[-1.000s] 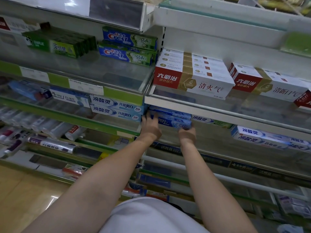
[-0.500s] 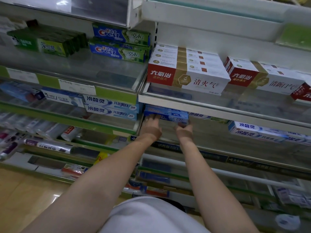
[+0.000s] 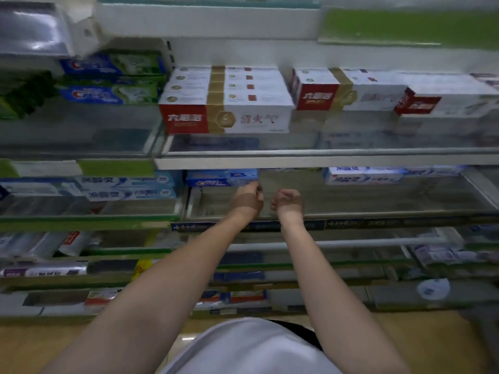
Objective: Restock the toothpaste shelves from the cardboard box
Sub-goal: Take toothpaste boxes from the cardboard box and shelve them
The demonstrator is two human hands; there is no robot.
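The view is blurred. A short stack of blue toothpaste boxes (image 3: 221,178) lies at the left end of the middle shelf (image 3: 351,203), just under the shelf above. My left hand (image 3: 247,201) is below the stack's right end, fingers loosely bent, fingertips at or just off the lower box's corner. Beside it, my right hand (image 3: 287,203) hovers over the bare shelf with loosely curled fingers and holds nothing. The cardboard box is out of view.
Red, gold and white boxes (image 3: 225,103) fill the shelf above. White and blue boxes (image 3: 361,175) lie further right on the middle shelf, with bare glass between. Blue and green Crest boxes (image 3: 110,79) sit upper left. Lower shelves hold tubes and packets (image 3: 43,271).
Both hands have drawn back from the blue boxes, which stay on the shelf. The right hand has moved right and curled. The camera has tilted and shifted.
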